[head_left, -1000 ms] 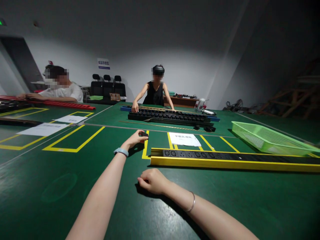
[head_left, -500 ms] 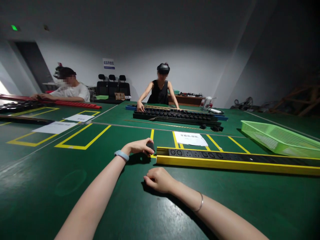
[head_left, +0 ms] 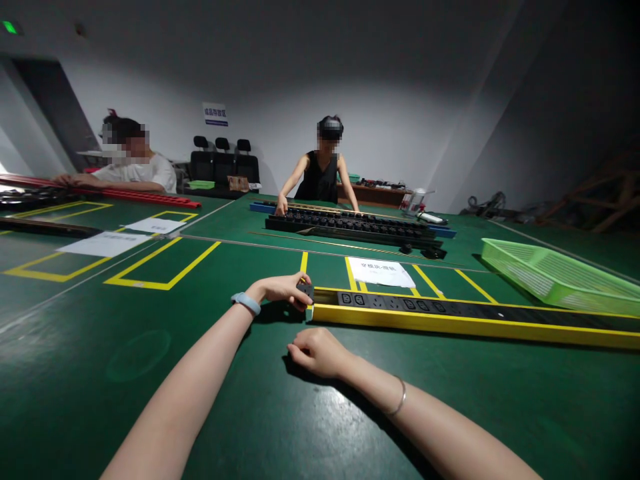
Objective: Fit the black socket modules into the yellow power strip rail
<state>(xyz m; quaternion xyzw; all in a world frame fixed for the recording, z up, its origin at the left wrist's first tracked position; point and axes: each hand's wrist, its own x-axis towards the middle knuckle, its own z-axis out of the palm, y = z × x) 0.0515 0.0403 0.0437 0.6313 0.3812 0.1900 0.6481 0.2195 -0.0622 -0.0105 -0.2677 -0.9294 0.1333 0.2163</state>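
Note:
My left hand (head_left: 285, 291), with a pale blue band at the wrist, pinches a small black socket module (head_left: 305, 290) between thumb and fingers. The module is at the left end of a long yellow channel (head_left: 450, 323). Black outlets (head_left: 385, 303) sit in a row inside that channel, with a short gap between the row and the end. On the table just in front of the channel rests my right hand (head_left: 320, 352), fingers curled into a loose fist with nothing visible in it. A thin bracelet (head_left: 402, 397) circles that forearm.
A green basket (head_left: 555, 277) stands behind the channel at right, near a paper sign (head_left: 381, 272). Across the table a person (head_left: 320, 175) handles long black strips (head_left: 350, 228). Another person (head_left: 137, 175) sits at far left by red rails (head_left: 165, 199). Yellow tape marks the tabletop.
My left hand has moved slightly right and turned the socket module, bringing it to the channel's end with its outlet face showing. My right hand keeps its place.

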